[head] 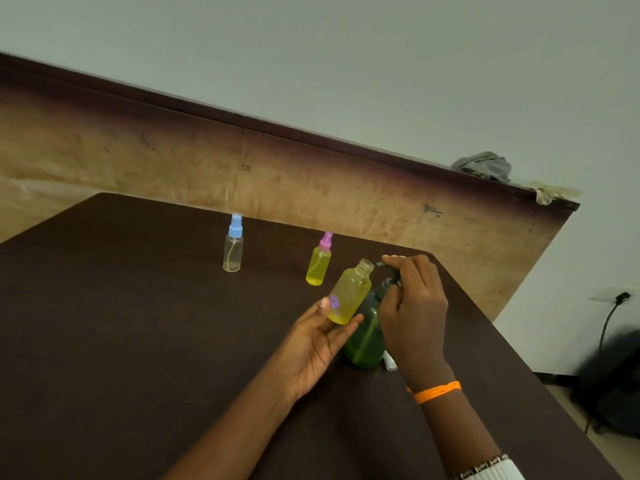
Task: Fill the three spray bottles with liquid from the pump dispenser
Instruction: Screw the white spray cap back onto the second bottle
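My left hand holds an uncapped spray bottle tilted, with yellow liquid inside and its open neck beside the pump spout. My right hand rests on the head of the green pump dispenser, its fingers curled over the pump. A spray bottle with a pink cap, full of yellow liquid, stands just behind. Farther left stands a clear spray bottle with a blue cap that holds only a little liquid at its bottom.
All of it sits on a dark brown table. A white cap-like piece lies by the dispenser's base. A wooden board stands behind the table, with crumpled cloth on its top edge. A dark bag sits on the floor at right.
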`<state>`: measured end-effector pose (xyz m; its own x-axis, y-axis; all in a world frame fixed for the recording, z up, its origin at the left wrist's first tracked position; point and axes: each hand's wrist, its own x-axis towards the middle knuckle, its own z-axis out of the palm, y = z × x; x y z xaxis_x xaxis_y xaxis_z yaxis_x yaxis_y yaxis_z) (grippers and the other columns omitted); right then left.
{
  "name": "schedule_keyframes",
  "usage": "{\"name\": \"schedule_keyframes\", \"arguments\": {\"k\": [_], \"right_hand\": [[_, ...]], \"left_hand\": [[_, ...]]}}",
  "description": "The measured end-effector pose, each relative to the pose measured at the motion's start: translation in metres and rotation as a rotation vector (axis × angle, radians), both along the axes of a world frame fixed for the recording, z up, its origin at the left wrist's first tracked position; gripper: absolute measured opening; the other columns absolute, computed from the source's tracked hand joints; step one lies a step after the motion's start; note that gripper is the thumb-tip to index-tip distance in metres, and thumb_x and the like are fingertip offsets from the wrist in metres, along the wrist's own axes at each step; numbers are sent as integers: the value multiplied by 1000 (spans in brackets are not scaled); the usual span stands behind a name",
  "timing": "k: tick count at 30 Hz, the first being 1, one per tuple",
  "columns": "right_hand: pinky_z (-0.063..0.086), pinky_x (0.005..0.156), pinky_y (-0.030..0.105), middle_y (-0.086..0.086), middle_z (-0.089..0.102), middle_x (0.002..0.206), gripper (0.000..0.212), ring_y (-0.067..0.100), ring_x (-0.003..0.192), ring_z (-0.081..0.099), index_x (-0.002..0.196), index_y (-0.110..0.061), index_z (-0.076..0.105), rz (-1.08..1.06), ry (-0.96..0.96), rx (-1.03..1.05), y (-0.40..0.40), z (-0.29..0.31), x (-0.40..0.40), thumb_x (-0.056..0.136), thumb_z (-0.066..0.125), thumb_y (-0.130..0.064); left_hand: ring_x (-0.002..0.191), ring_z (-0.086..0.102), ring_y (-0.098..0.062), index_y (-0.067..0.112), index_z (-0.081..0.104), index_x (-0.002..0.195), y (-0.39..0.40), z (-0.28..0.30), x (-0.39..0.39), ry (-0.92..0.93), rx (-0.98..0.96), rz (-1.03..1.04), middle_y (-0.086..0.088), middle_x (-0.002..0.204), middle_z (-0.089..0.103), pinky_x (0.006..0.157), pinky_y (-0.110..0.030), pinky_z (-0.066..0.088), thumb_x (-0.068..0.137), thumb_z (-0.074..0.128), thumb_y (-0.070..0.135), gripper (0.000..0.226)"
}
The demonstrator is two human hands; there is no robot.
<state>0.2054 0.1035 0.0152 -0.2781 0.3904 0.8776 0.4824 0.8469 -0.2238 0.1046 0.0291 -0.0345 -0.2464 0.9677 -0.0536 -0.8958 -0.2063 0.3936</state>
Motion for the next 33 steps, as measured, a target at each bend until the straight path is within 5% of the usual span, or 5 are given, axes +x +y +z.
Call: {"name": "schedule_keyframes", "arguments": {"k": [9, 12, 19, 27, 33], "right_hand": [[47, 97, 41, 10, 60, 118, 53, 22, 116, 52, 122, -4, 60, 55, -58, -69, 0, -3, 6, 77, 31, -3], [30, 110, 22, 0, 52, 131, 63, 16, 133, 36, 131, -9, 53, 94, -19, -129, -5, -2, 15, 72, 38, 6], [44, 85, 17, -14, 57, 102, 52, 19, 102, 55, 112, -12, 63, -51, 261, -339, 0, -33, 49, 74, 47, 19], [37, 70, 19, -1, 50, 109, 29, 18, 97, 51, 115, -12, 58, -80, -292, -672, 18, -82, 52, 87, 59, -7], [36, 63, 21, -3, 56, 93, 19, 15, 86, 54, 102, -13, 60, -77, -250, -671, 25, -82, 53, 85, 62, -6]], "left_hand": [[75, 71, -23, 2, 59, 104, 2, -1, -2, 50, -35, 3, -19, 95, 68, 63, -28, 59, 94, 44, 19, 25], [73, 71, -21, 2, 60, 103, 2, -1, -3, 60, -34, 7, -20, 96, 68, 63, -27, 58, 96, 42, 20, 26], [73, 70, -16, 3, 60, 107, 3, -3, -5, 76, -12, 12, -16, 92, 71, 64, -24, 57, 95, 41, 26, 32], [71, 70, -15, 3, 60, 104, 4, -2, -6, 68, -14, 45, -14, 89, 71, 64, -23, 57, 94, 42, 27, 31], [72, 70, -15, 4, 59, 105, 7, -4, -7, 54, -13, 39, -14, 89, 71, 63, -23, 57, 95, 40, 27, 31]]}}
